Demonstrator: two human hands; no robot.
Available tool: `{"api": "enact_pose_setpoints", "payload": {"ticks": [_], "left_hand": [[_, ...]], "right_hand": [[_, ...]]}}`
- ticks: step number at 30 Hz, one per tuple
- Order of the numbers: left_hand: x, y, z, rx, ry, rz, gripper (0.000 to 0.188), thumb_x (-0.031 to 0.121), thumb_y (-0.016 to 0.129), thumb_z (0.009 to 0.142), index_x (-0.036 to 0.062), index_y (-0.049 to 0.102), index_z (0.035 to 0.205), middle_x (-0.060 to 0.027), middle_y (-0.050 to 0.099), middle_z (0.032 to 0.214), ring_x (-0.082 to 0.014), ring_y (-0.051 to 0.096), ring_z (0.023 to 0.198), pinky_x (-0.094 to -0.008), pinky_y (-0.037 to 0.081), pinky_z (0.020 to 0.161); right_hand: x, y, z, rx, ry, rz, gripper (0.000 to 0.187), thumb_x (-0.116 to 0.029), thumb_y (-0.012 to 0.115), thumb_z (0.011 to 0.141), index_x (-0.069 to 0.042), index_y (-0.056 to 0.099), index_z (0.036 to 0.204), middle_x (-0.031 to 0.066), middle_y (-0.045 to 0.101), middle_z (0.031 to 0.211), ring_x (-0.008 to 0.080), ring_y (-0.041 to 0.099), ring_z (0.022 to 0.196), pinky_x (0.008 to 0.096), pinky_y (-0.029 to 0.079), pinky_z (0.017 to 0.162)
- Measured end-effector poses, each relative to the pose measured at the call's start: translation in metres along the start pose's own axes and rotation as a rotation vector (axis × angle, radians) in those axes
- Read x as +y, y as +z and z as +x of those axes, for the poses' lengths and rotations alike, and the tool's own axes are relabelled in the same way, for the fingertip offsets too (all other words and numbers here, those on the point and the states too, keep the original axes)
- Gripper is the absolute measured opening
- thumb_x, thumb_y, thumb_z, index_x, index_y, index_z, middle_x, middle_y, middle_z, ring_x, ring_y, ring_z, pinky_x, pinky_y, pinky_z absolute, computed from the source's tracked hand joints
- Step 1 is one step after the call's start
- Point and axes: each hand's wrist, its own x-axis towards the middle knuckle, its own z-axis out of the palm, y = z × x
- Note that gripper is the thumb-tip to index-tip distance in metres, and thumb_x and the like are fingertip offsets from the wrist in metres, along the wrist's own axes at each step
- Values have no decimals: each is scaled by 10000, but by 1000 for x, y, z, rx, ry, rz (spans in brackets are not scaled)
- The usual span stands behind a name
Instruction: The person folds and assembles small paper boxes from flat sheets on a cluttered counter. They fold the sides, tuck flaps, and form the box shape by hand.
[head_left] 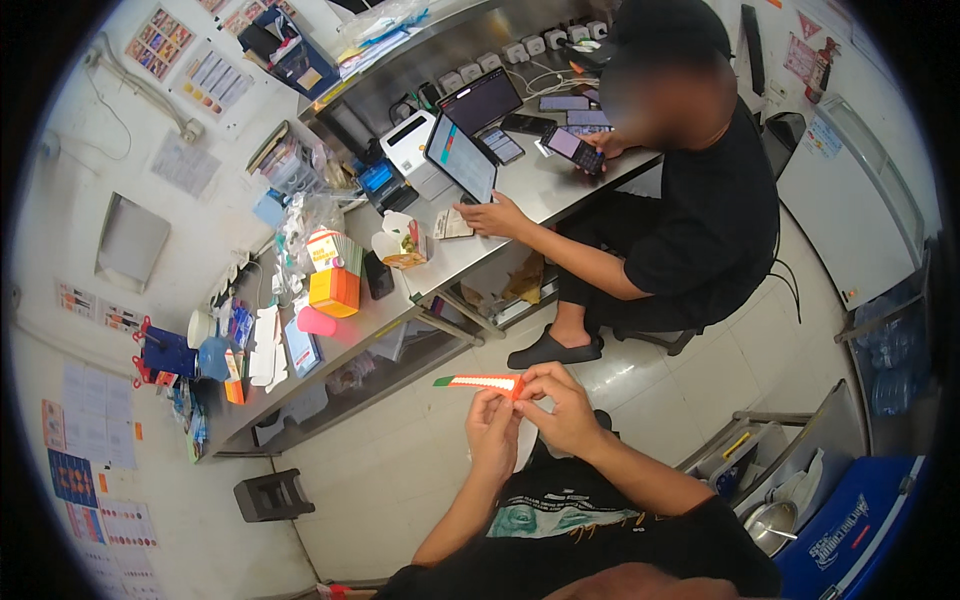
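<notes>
Grips: your left grip and right grip are clamped by the fingertips, both pinching near one end of the strip.
Orange, white and green strip: right there between your grips, green tip poking out left beyond them!
Handling: looks light and thin, probably card, easily creased; pinch softly at the orange end.
Forearms: left rising steeply from below, right slanting in from lower right, fingers meeting ahead of your chest.
Worktop: ahead of your grips, orange box off to the left.
Co-worker: seated ahead and right of your grips, one hand holding a phone.
</notes>
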Motion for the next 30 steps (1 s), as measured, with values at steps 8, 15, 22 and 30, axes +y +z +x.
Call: {"api": "enact_pose_setpoints", "payload": {"ticks": [8, 15, 22, 30], "left_hand": [[30, -51, -3, 126, 45, 130, 167, 50, 670, 1035, 4, 609, 1184, -101, 703, 1136, -130, 666, 984, -278, 533, 889], [86, -120, 18, 85, 103, 316, 135, 17, 671, 1014, -4, 615, 1136, -73, 723, 1013, -122, 674, 890, -268, 535, 840], [131, -227, 23, 59, 279, 707, 153, -57, 708, 896, 13, 679, 1029, -117, 706, 1011, -187, 671, 942, -329, 543, 873], [196, -287, 37, -236, 482, 992, 146, -71, 712, 848, -3, 690, 975, -153, 732, 1014, -279, 726, 925, -351, 559, 851]], "right_hand": [[10, 60, 9, -110, 91, -63, 186, -79, 774, 866, -52, 624, 973, 129, 598, 1090, 315, 626, 996, 389, 538, 825], [18, 132, 25, -160, 134, -25, 201, -95, 810, 870, -48, 633, 954, 100, 626, 1025, 242, 675, 887, 358, 557, 756], [55, 208, 22, -21, 479, 134, 173, -135, 787, 935, -43, 646, 977, 18, 690, 871, 103, 642, 804, 280, 529, 744], [59, 290, 49, 155, 541, 321, 170, -137, 772, 954, -57, 622, 955, -8, 647, 838, 69, 595, 776, 255, 484, 689]]}}
